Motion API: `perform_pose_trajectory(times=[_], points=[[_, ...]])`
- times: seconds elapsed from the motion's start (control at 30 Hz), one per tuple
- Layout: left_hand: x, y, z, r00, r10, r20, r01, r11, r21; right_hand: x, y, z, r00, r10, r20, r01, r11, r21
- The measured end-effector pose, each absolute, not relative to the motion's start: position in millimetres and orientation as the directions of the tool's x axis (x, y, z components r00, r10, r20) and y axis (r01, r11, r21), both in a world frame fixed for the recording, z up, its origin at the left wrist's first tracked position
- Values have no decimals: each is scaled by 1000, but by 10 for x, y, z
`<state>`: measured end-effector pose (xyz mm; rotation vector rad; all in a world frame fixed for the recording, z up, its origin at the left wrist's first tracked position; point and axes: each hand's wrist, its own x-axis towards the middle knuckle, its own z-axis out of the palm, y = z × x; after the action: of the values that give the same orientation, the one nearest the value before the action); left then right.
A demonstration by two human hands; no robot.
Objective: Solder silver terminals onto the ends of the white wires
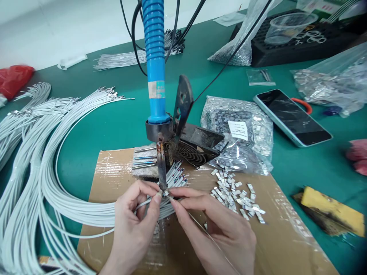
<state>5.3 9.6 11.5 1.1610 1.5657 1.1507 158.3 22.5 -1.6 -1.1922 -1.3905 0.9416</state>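
A blue-handled soldering iron (pixel 156 65) hangs upright in a dark metal mount, and its tip (pixel 162 177) points down between my hands. My left hand (pixel 137 219) pinches the end of a white cable just left of the tip. Thumb and fingers of my right hand (pixel 212 225) are closed on a thin wire (pixel 206 232) that trails down to the right. A tiny metal piece (pixel 165 193) sits where the fingertips meet under the tip. Behind the hands lie the ends of a white cable bundle (pixel 176 176). Small metal tabs (pixel 233 193) are scattered to the right.
Cardboard (pixel 110 168) covers the green table (pixel 120 130). Thick white cable bundles (pixel 48 172) curve along the left. A plastic bag of parts (pixel 243 130), a phone (pixel 292 116) and a yellow sponge (pixel 332 210) lie at the right. A black tray (pixel 275 51) stands behind.
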Motion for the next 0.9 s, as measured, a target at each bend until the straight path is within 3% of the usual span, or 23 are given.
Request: perform_pose_trajectory(times=[0.27,0.47,0.73,0.9], points=[[49,80,103,-179,973,-147,115,169,979,1547,178,-67,65,988,137,127,128,-984],[110,51,140,-258,947,-191,65,215,974,1634,198,23,213,975,57,262,-1,-965],[182,39,171,-321,912,-253,-6,266,964,1740,143,57,64,998,7,232,-8,-973],[157,32,190,-296,910,-289,-18,297,955,1775,196,49,-73,984,162,303,177,-936]])
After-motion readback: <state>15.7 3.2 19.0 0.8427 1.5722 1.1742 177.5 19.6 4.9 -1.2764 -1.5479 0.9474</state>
